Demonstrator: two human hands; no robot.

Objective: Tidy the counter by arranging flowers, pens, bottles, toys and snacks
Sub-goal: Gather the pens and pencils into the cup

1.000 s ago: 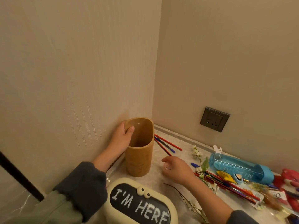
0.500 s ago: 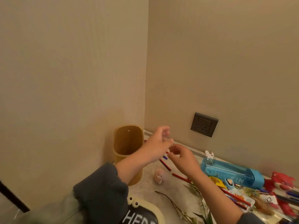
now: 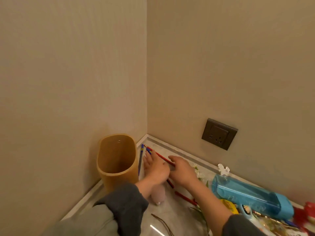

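head view: on the table, the left hand lies flat, fingers straight, over the red pens; the right hand covers one shaft, grip hidden. pens point diagonally toward the far corner, beside the empty bamboo pen holder, which stands nearer the left hand.

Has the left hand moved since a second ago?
Yes. The left hand left the holder rim and now rests on the pens right of it, nearer the socket.
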